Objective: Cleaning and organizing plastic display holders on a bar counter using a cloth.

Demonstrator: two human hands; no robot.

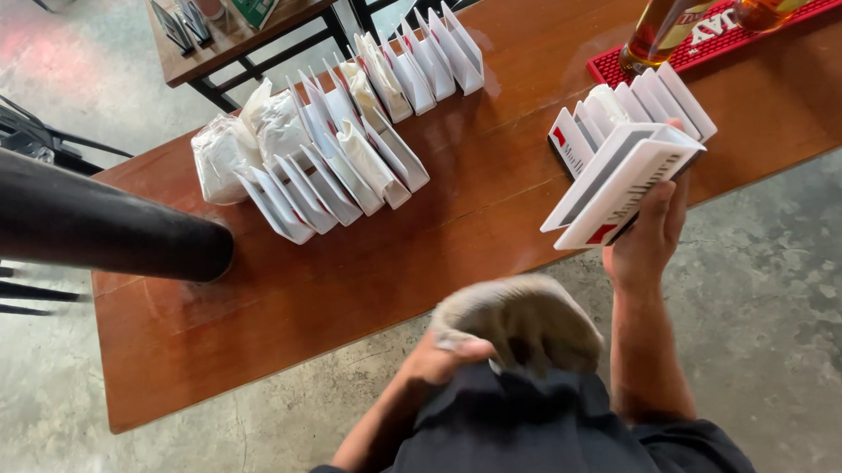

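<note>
Spanning the view is the long wooden desk (348, 286), carrying two fanned rows of white napkin holders (344, 165). Lifting one white napkin holder (624, 178) above the desk edge, the right hand (647, 243) is gripping it, fingers curled under its base. The left hand (444, 357) is clutching a grey cloth (522, 322) bunched against the shirt; wiping the raised holder looks like the step underway.

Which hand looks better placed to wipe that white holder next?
Probably the left hand: it grips the grey cloth close to the body. The right hand is busy holding the white napkin holder up over the wooden table's edge.
</note>
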